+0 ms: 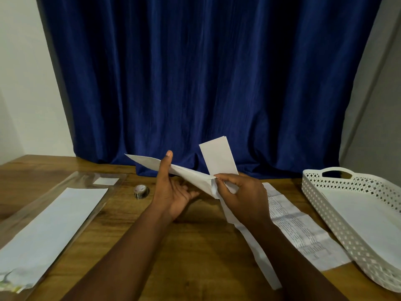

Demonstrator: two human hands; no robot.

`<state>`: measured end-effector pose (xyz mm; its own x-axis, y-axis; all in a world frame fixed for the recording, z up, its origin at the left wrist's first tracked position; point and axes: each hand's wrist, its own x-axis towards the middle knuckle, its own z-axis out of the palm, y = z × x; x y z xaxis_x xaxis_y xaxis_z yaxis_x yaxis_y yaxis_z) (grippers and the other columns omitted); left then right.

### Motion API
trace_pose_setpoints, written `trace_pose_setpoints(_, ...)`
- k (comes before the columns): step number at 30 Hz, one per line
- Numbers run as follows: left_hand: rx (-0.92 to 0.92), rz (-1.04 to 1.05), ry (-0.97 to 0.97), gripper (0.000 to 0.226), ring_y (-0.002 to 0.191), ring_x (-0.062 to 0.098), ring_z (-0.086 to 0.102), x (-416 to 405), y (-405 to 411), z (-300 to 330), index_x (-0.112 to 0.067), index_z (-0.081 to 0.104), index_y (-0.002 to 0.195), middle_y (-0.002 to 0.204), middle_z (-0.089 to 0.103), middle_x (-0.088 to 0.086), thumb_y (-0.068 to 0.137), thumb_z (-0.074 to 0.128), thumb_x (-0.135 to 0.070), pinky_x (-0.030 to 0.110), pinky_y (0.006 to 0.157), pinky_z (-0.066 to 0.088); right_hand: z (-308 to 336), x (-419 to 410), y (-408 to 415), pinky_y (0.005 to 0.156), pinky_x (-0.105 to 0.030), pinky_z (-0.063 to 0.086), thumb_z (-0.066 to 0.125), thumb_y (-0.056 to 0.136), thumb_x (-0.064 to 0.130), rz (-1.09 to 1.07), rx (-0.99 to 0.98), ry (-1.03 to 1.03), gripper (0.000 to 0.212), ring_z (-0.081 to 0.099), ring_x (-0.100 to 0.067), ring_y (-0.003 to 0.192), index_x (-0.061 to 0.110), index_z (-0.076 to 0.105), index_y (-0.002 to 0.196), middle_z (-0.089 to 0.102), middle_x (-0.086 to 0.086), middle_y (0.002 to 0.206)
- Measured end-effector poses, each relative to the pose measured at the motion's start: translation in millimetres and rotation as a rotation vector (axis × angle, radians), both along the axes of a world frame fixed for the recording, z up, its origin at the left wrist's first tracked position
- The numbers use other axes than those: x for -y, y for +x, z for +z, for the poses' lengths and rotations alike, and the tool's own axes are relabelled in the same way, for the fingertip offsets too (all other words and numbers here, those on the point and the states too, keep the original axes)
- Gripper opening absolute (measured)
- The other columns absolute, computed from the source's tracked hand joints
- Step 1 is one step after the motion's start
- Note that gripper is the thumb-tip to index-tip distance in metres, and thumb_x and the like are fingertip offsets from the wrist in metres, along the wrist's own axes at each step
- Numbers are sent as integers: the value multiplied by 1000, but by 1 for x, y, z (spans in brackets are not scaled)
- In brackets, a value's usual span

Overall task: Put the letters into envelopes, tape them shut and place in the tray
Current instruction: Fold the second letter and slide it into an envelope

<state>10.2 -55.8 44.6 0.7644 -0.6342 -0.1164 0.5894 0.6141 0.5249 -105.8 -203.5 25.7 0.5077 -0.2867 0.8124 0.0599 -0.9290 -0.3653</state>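
Both hands hold paper above the table's middle: left hand (171,187) grips the limp envelope (186,173) at mid-length, right hand (240,192) pinches its mouth and the folded letter (218,157). Thin, light, easily creased; grip edges. Tray (325,205) sits right.

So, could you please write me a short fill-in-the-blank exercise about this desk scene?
1. The left hand holds the envelope while the ____ hand pinches the folded letter.
2. The tape roll lies on the ____.
3. The white tray stands to the person's ____.

Missing words: right; table; right
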Motion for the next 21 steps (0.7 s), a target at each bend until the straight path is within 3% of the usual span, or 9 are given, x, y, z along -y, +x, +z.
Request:
trace_pose_setpoints(4, -46, 17, -6, 75, 121, 42, 64, -2, 5, 2, -14, 49, 131, 134, 62, 23, 75, 84, -48, 70, 98, 49, -1, -3, 2, 78, -16, 51, 49, 94, 57, 90, 17, -45, 51, 60, 0, 85, 17, 79, 105, 78, -2, 99)
trace_pose_setpoints(7, -81, 84, -20, 66, 113, 38, 69, -7, 9, 8, -14, 51, 124, 120, 68, 21, 77, 84, -47, 68, 96, 52, 4, -1, -1, 94, -16, 51, 56, 97, 40, 79, 15, -84, 37, 59, 4, 102, 22, 69, 126, 73, 2, 120)
trace_pose_setpoints(9, -95, 145, -42, 69, 107, 37, 72, -12, 17, 9, -15, 51, 128, 119, 70, 19, 76, 86, -46, 65, 91, 56, 10, 0, -6, 96, -6, 42, 59, 100, 27, 109, 4, -81, 46, 58, 4, 109, 27, 50, 145, 64, 8, 133)
trace_pose_setpoints(10, -103, 172, -51, 72, 106, 36, 73, -15, 20, 11, -16, 52, 130, 120, 70, 18, 75, 88, -45, 64, 89, 57, 13, 0, -8, 92, -8, 46, 59, 100, 25, 114, -27, -55, 58, 61, 1, 104, 33, 35, 153, 59, 12, 133)
trace_pose_setpoints(12, -118, 219, -60, 79, 108, 37, 71, -21, 26, 11, -17, 51, 132, 125, 68, 18, 71, 91, -46, 65, 87, 57, 19, 1, -12, 79, -24, 58, 60, 100, 29, 96, -78, 26, 82, 67, -10, 88, 46, 3, 156, 57, 9, 124)
trace_pose_setpoints(14, -112, 257, -61, 73, 111, 37, 69, -26, 30, 13, -18, 50, 127, 128, 64, 19, 72, 89, -47, 67, 90, 55, 23, 6, -15, 75, -39, 62, 62, 98, 33, 68, -113, 120, 91, 70, -20, 88, 51, -7, 154, 63, -3, 124)
trace_pose_setpoints(17, -96, 297, -44, 67, 115, 39, 64, -30, 32, 15, -19, 51, 124, 130, 60, 18, 76, 84, -52, 69, 93, 53, 26, 18, -19, 82, -33, 59, 56, 99, 42, 27, -241, 77, 60, 67, -20, 105, 41, 27, 151, 62, -2, 134)
trace_pose_setpoints(19, -87, 319, -36, 76, 116, 39, 62, -31, 35, 14, -20, 47, 133, 132, 57, 17, 75, 84, -54, 69, 92, 53, 25, 25, -20, 78, -31, 59, 53, 99, 45, -26, -303, -31, 38, 69, -16, 98, 27, 54, 133, 69, -1, 121)
trace_pose_setpoints(21, -70, 352, -14, 84, 118, 39, 61, -31, 38, 13, -22, 44, 139, 134, 56, 16, 73, 85, -54, 67, 87, 56, 24, 27, -21, 72, -35, 60, 54, 100, 44, -61, -341, -79, 31, 69, -13, 85, 21, 63, 119, 74, -1, 105)
